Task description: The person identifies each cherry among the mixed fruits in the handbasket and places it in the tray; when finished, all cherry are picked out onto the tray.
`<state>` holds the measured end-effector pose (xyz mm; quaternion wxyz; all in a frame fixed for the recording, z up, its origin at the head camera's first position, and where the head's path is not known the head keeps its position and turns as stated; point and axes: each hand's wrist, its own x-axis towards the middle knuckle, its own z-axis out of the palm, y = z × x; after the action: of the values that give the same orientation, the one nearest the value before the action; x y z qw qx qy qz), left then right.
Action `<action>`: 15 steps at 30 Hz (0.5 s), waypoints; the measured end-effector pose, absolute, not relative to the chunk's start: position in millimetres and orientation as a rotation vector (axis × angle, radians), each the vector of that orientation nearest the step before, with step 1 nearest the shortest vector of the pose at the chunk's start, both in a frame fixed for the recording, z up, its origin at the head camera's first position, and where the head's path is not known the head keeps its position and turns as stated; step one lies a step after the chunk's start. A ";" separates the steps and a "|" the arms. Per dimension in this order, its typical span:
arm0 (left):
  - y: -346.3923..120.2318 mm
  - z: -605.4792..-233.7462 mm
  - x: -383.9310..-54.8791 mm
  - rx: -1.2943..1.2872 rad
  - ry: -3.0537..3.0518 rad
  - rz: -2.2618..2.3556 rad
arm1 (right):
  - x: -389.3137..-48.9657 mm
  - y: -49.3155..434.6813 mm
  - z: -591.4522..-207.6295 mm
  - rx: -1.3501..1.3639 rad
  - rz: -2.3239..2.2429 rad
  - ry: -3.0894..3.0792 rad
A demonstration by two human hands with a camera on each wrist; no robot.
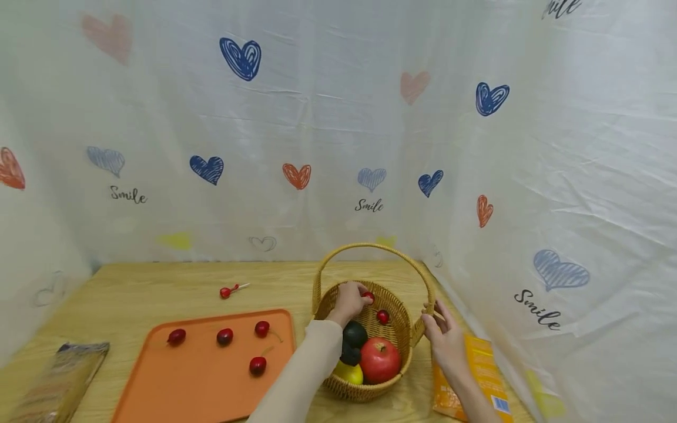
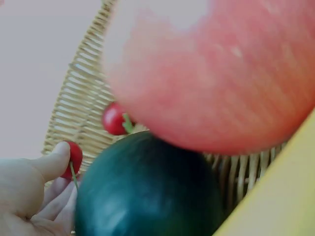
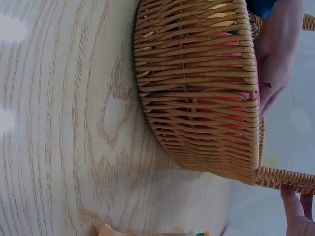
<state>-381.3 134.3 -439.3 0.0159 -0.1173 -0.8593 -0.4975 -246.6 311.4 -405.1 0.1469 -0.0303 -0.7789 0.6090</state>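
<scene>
In the head view, my left hand (image 1: 350, 301) reaches into a wicker basket (image 1: 365, 395) and pinches a red cherry (image 1: 368, 297) between thumb and fingers. The left wrist view shows this cherry's green stem. Another cherry (image 1: 383, 316) lies inside the basket, near dark green smooth fruit (image 1: 355, 333), a large red fruit like a pomegranate (image 1: 380, 359) and a yellow fruit (image 1: 348, 372). At the basket's right side, my right hand (image 1: 448, 341) holds the base of the arched handle (image 3: 290, 180) with thumb and fingers.
Left of the basket lies an orange tray (image 1: 195, 390) bearing several cherries (image 1: 224, 336). Behind it is a small red item with a pale stick (image 1: 226, 292). An orange packet (image 1: 483, 367) lies under my right forearm; a brown packet (image 1: 63, 382) sits far left. Printed curtains (image 1: 338, 129) enclose the table.
</scene>
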 end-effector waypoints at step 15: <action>103.5 -415.7 -349.5 -0.596 -2.555 -1.692 | -243.8 312.5 -404.6 -0.054 1.730 -2.276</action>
<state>-349.5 103.5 -415.7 0.0097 -0.1908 -0.8184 -0.5420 -243.8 312.5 -404.6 0.1407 -0.0187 -0.7880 0.5991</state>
